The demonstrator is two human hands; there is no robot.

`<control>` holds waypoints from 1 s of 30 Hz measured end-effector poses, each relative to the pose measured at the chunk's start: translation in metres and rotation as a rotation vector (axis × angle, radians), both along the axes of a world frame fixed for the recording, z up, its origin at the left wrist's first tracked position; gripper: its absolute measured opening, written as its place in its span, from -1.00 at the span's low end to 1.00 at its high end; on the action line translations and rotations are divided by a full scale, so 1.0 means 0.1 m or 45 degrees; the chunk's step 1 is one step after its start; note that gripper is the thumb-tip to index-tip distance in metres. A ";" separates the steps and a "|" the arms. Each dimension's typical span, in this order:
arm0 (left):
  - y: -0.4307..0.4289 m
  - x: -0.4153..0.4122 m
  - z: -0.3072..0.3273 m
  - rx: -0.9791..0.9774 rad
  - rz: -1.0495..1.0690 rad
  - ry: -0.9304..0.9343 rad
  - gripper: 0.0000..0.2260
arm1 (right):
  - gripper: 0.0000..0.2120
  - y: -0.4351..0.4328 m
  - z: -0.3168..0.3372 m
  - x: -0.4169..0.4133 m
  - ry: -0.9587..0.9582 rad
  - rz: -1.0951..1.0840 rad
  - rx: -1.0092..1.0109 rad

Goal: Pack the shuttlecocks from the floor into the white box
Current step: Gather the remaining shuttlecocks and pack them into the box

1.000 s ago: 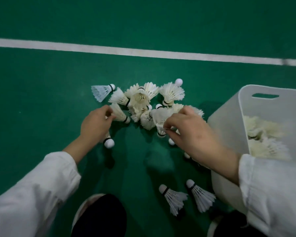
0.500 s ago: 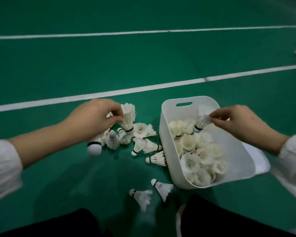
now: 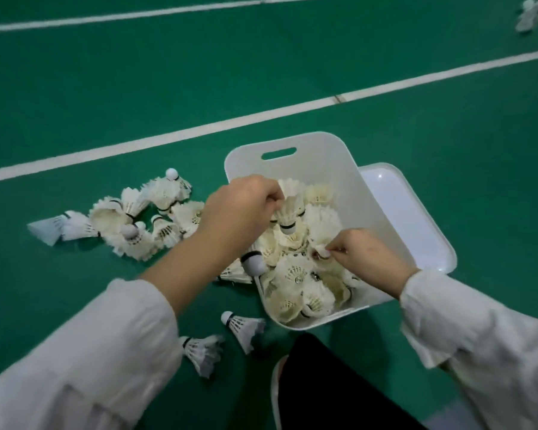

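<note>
The white box stands on the green floor, holding several cream shuttlecocks. My left hand hovers over the box's left rim, shut on a shuttlecock that hangs cork down; another cork shows under my wrist. My right hand is inside the box, fingers pinched on a shuttlecock on top of the heap. A pile of loose shuttlecocks lies on the floor left of the box. Two more shuttlecocks lie near my knees.
The box's white lid lies under its right side. White court lines cross the floor behind. More shuttlecocks lie far off at the top right. My dark trouser knee is at the bottom.
My left hand has carried its shuttlecocks from the floor pile to above the box. My right hand has dropped lower into the box onto the heap.
</note>
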State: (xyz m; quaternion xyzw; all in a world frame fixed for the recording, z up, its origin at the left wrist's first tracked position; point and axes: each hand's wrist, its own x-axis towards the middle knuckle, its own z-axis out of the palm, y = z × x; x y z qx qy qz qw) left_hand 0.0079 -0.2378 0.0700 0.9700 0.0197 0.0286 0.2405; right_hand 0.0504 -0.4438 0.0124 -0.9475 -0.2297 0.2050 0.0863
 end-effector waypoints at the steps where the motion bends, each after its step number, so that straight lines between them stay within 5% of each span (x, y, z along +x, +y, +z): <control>1: -0.05 0.01 -0.09 -0.034 0.014 -0.018 -0.87 | -0.81 0.02 -0.12 0.02 0.029 0.049 -0.050; 7: -0.27 0.16 -0.42 -0.026 -0.087 0.071 -0.84 | -0.74 0.06 -0.09 0.10 0.020 0.130 -0.103; 10: -0.32 0.21 -0.48 -0.003 -0.154 0.041 -0.84 | -0.67 0.05 0.27 0.20 -0.222 -0.023 0.182; 13: -0.36 0.29 -0.49 -0.096 -0.189 0.042 -0.85 | -0.64 0.15 0.38 0.33 -0.093 0.098 0.369; 20: -0.35 0.32 -0.53 -0.284 -0.132 -0.019 -0.75 | -0.89 0.20 0.15 0.54 -0.210 -0.050 0.409; 30: -0.23 0.12 -0.41 -0.299 -0.060 0.131 -0.49 | -0.86 0.10 0.18 0.58 -0.405 -0.201 0.292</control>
